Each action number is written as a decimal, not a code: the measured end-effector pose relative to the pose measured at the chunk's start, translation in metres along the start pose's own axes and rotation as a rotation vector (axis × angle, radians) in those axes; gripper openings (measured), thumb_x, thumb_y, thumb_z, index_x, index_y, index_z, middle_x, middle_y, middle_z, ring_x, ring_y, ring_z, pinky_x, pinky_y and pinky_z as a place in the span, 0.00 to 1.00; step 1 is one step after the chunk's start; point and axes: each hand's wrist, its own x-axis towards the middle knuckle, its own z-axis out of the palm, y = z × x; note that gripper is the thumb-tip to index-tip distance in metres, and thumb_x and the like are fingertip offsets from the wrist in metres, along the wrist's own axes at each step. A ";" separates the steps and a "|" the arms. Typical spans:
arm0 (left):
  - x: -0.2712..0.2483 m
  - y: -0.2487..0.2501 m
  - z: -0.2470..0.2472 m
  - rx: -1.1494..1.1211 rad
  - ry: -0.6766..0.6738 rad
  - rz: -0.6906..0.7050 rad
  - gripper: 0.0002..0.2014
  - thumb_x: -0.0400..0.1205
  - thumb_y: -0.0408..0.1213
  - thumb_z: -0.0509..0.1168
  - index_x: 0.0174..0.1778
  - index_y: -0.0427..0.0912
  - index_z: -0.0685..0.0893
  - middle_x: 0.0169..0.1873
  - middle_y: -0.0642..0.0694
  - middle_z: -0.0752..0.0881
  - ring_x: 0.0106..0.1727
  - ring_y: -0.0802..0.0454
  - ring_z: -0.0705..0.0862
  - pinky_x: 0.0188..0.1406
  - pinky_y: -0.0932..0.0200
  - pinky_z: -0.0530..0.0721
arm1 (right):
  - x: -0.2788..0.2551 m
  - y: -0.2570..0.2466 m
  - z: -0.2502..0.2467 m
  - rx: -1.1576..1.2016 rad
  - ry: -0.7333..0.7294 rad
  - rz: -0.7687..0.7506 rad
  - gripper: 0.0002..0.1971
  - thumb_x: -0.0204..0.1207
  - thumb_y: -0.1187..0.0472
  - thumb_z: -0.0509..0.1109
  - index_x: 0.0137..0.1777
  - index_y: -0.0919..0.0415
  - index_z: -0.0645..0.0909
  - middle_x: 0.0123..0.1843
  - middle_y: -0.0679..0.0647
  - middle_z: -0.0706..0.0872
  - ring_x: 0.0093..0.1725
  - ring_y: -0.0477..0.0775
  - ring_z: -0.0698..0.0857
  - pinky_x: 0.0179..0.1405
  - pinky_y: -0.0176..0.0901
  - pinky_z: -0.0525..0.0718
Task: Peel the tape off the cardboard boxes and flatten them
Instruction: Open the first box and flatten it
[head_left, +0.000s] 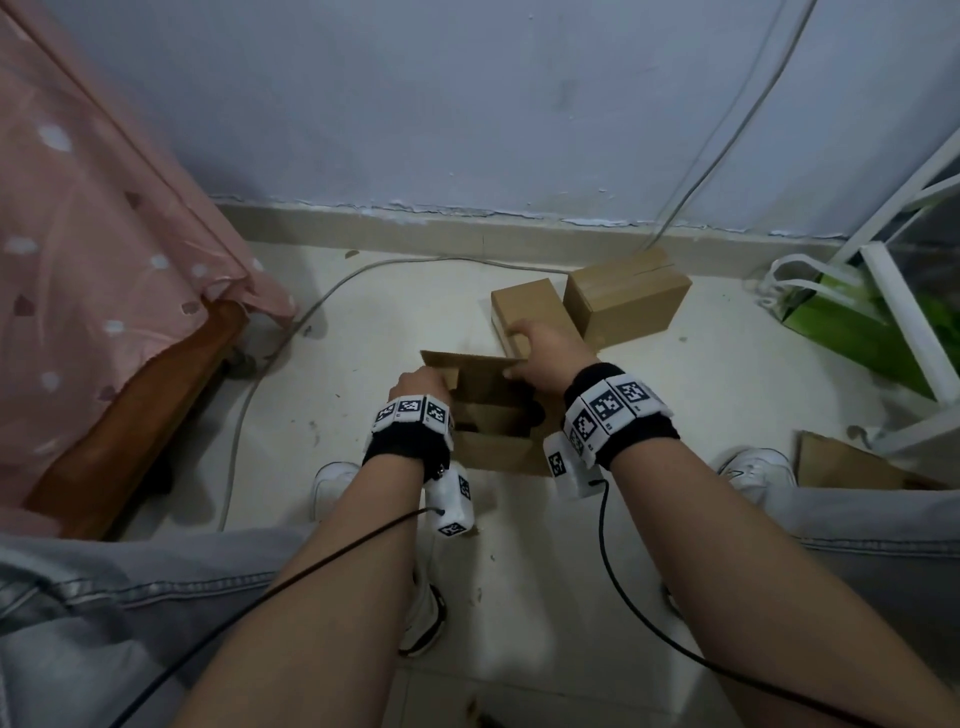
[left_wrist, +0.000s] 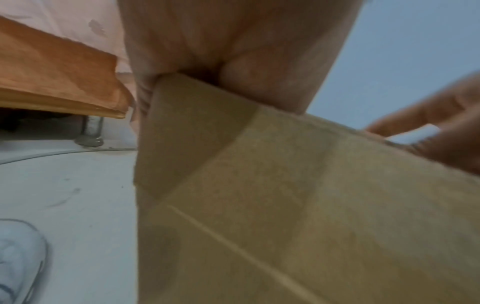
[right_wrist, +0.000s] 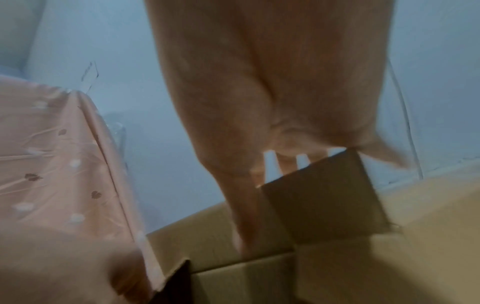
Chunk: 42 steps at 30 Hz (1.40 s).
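An open brown cardboard box (head_left: 488, 447) stands on the floor between my feet, flaps up and dark inside. My left hand (head_left: 418, 382) grips its left flap, and in the left wrist view the left hand (left_wrist: 207, 51) pinches the corner of the cardboard (left_wrist: 285, 205). My right hand (head_left: 545, 353) holds the right flap. The right wrist view shows its fingers (right_wrist: 285, 162) hooked over the top of a dark flap (right_wrist: 324, 195). Two closed boxes, a smaller one (head_left: 524, 306) and a larger one (head_left: 626, 299), sit just behind. No tape shows on the open box.
A flat piece of cardboard (head_left: 852, 465) lies by my right shoe (head_left: 756, 467). A bed with a pink cover (head_left: 104, 234) is at the left, and a grey cable (head_left: 291, 338) runs along the floor. A green bag (head_left: 841, 317) and a white rack (head_left: 904, 312) stand at the right.
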 end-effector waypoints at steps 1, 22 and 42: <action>0.001 -0.004 0.000 -0.024 0.013 -0.018 0.07 0.82 0.29 0.62 0.45 0.32 0.85 0.52 0.33 0.87 0.52 0.36 0.87 0.43 0.55 0.79 | 0.001 0.000 -0.002 -0.054 -0.039 0.123 0.44 0.75 0.57 0.77 0.85 0.47 0.55 0.83 0.61 0.65 0.79 0.68 0.69 0.75 0.72 0.68; 0.013 -0.015 -0.014 -0.444 -0.128 -0.118 0.17 0.85 0.36 0.57 0.65 0.31 0.81 0.62 0.31 0.84 0.60 0.33 0.84 0.59 0.50 0.82 | -0.001 0.033 -0.006 0.090 -0.193 0.280 0.11 0.84 0.62 0.59 0.41 0.66 0.75 0.52 0.65 0.84 0.54 0.65 0.85 0.51 0.53 0.83; -0.001 -0.044 -0.007 -0.891 -0.305 0.031 0.52 0.62 0.39 0.85 0.77 0.52 0.60 0.66 0.46 0.79 0.65 0.45 0.80 0.53 0.51 0.81 | 0.000 0.060 -0.029 0.648 -0.046 0.377 0.36 0.78 0.31 0.58 0.63 0.67 0.75 0.48 0.67 0.90 0.46 0.65 0.92 0.52 0.64 0.90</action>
